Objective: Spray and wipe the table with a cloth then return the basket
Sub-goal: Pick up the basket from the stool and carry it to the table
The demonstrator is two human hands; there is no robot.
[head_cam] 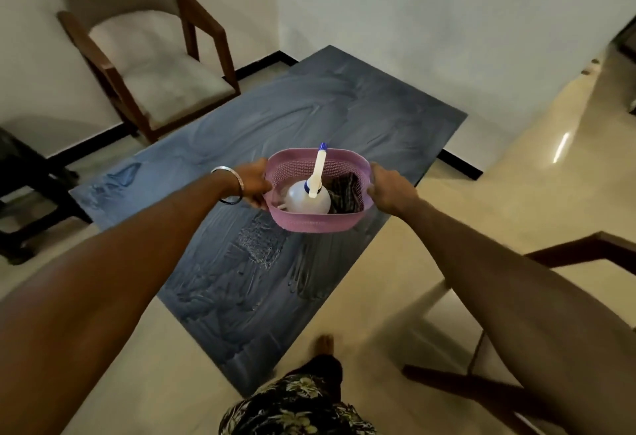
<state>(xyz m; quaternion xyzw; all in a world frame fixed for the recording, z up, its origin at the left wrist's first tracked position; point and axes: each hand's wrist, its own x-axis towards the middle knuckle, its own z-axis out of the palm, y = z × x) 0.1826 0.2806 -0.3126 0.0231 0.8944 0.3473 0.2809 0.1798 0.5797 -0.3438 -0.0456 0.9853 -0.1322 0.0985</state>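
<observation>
Pink perforated plastic basket [318,219]: held between both hands above the wet-streaked dark grey tabletop [213,145]. Left hand [253,184] grips its left rim; right hand [387,190] grips its right rim, fingers curled. Inside: white round spray bottle [308,201] nearer the left hand, dark folded cloth [346,193] nearer the right.

basket [318,224]: pink, perforated weave
bottle [308,201]: white, blue nozzle tip
cloth [346,193]: dark checked
table [241,131]: streaky blue-grey
chair [155,66]: brown frame, beige cushion
shorts [292,407]: black, pale floral print
</observation>
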